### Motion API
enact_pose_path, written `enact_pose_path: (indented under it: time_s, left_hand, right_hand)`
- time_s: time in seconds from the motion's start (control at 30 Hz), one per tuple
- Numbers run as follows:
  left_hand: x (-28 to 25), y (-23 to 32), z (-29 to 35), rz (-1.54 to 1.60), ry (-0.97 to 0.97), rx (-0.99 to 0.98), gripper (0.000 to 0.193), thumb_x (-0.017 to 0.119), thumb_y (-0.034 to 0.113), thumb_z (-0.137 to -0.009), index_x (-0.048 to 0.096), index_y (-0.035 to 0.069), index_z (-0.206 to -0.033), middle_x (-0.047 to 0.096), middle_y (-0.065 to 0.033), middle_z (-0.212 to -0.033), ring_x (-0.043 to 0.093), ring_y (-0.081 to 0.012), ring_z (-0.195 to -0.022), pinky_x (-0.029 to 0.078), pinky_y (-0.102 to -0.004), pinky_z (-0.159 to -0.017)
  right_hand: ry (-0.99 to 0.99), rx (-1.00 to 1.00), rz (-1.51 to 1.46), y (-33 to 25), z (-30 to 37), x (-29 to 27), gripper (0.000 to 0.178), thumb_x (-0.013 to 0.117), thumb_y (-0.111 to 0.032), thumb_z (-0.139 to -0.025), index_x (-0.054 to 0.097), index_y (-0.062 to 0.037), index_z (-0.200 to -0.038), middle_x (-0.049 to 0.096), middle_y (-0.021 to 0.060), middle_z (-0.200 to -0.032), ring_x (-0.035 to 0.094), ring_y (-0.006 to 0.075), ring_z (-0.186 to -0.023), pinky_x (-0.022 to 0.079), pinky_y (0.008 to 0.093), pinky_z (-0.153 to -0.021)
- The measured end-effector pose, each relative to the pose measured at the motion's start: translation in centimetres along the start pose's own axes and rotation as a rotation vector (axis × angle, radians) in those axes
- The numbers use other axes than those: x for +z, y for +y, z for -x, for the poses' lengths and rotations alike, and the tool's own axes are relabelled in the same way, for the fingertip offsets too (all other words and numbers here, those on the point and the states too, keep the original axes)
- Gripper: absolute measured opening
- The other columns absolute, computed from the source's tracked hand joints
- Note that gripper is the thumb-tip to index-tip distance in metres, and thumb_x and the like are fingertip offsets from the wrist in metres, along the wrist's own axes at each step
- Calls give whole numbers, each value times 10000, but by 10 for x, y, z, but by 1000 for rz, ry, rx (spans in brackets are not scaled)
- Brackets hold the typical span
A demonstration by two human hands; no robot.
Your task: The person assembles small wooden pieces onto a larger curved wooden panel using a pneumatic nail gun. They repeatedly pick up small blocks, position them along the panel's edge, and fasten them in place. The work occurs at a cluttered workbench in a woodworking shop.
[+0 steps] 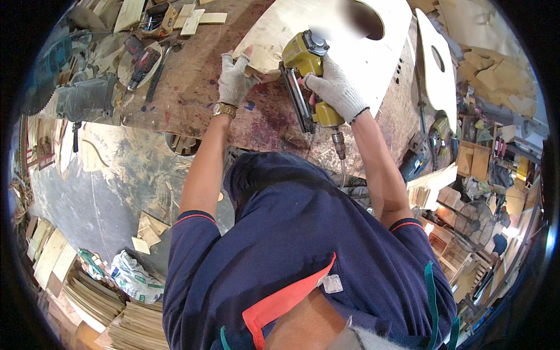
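Observation:
My right hand [341,90], in a white knit glove, is wrapped around a yellow pneumatic nail gun [303,49]. Its dark magazine slants down on the left, and an air hose fitting [338,143] hangs from the handle. The gun is over the near edge of a pale plywood panel [280,29] with an oval cutout. At the panel's left near corner, my left hand [235,81], gloved too, grips the edge, with its thumb and forefinger on either side of the corner. The underside of that grip is hidden.
On the stained wooden workbench [186,87] lie a cordless drill [143,64], a circular saw [52,70] and wood offcuts [192,20] at left. A second cut panel [437,64] and more power tools [417,154] are at right. Stacked boards [93,297] stand on the floor.

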State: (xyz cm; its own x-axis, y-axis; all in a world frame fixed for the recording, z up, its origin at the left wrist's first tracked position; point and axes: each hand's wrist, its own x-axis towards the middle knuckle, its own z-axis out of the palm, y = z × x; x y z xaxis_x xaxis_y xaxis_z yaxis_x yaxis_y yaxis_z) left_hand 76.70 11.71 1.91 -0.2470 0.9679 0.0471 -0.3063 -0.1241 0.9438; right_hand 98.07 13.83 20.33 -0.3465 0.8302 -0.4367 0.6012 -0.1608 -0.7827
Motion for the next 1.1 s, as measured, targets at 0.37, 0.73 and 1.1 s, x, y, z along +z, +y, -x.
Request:
enact_pose_path:
  time_s: [0.37,0.73,1.1]
  left_hand:
    - [6,17,0,332,66,-219,714,693,255,-968,277,57,-1514,639,-148,-1126,708,-238,-895,631,-404,-711]
    - [-7,4,-1,261,49,-325,646,688,310,-969,294,57,-1416,646,-189,-1007,733,-310,-751,638,-461,-614]
    - [-15,-14,0,-491,-95,171,696,777,316,-902,373,110,-1431,489,-223,-1299,655,-342,-1066,640,-488,-690]
  right_hand:
    - [17,-11,164,-6,-4,10,530,639,-149,-915,395,49,-1342,674,124,-855,669,148,-571,570,337,-560]
    - [-22,-35,117,-4,-5,20,575,646,-153,-882,387,44,-1356,681,149,-891,673,162,-575,568,336,-573]
    - [91,-3,86,-21,17,17,522,612,-66,-918,397,10,-1387,623,94,-879,610,114,-567,529,297,-522]
